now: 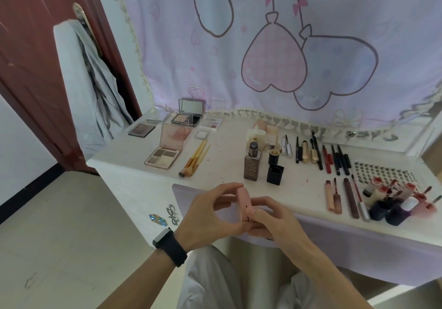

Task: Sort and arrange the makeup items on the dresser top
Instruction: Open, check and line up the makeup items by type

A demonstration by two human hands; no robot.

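Both hands hold a slim pink case (pixel 244 204) edge-on, just in front of the white dresser top (pixel 222 155). My left hand (pixel 210 213) pinches its left side between thumb and fingers. My right hand (pixel 270 217) grips its right side and lower end. On the dresser lie open eyeshadow palettes (pixel 165 155), a bundle of brushes (pixel 193 160), a foundation bottle (pixel 252 165), a black cap (pixel 275 174), a row of pencils and mascaras (pixel 320 153), lip glosses (pixel 344 198) and a cluster of lipsticks (pixel 392 201).
A mirror compact (pixel 190 115) and small palettes (pixel 211 123) sit at the back left. A sheet of false lashes (pixel 385 172) lies at the right. A pale cloth (pixel 91 88) hangs by the brown door (pixel 35 69). The curtain (pixel 287 45) covers the wall behind.
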